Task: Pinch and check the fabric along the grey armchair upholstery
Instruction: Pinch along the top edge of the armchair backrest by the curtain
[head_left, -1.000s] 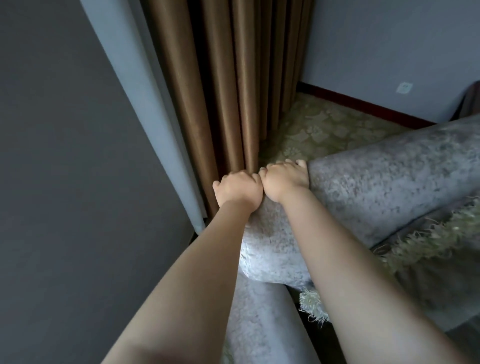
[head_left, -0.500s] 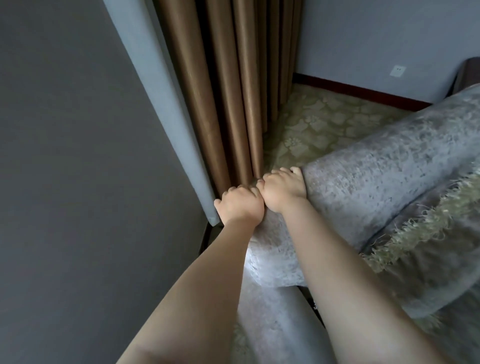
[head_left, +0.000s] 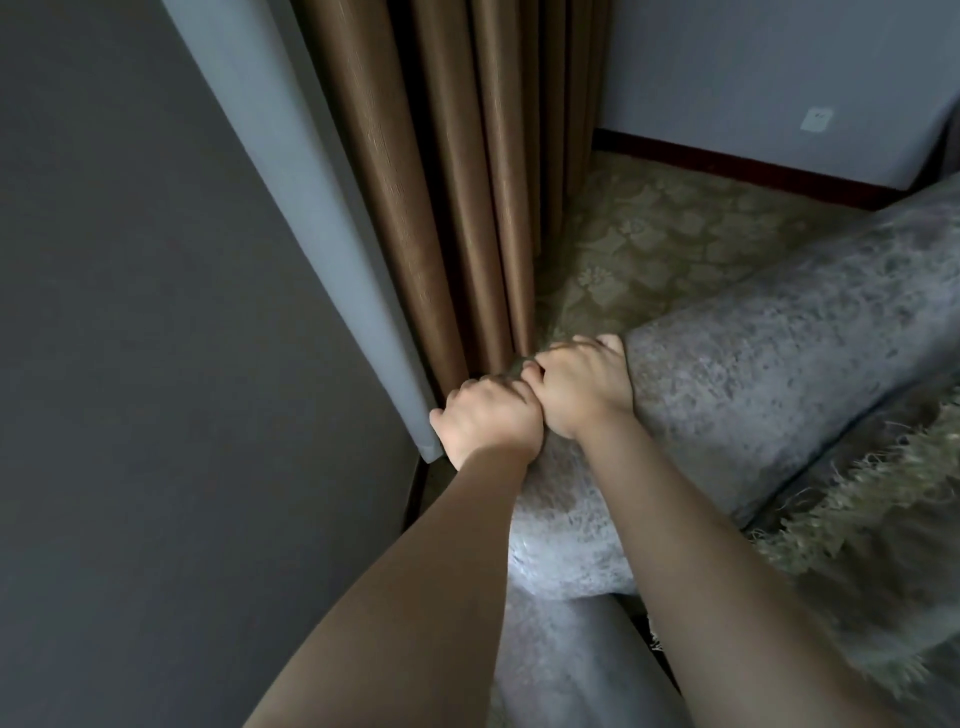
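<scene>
Currently gripping the rounded front end of the armchair (head_left: 769, 395) arm with left hand (head_left: 491, 421) and right hand (head_left: 582, 387), side by side, knuckles touching. Both clenched on the grey upholstery, fingers curled over the far edge; fingertips hidden. Positioned at centre to right of view, front end just beside the brown curtain (head_left: 467, 208). Covered along the seat side by a fringed throw (head_left: 857, 509). Set on patterned carpet (head_left: 649, 234). Beyond, on the far wall: white socket (head_left: 816, 120) above dark skirting board (head_left: 727, 166).

Mottled velvety armchair upholstery (head_left: 769, 374), satiny ribbed curtain (head_left: 467, 208)
</scene>
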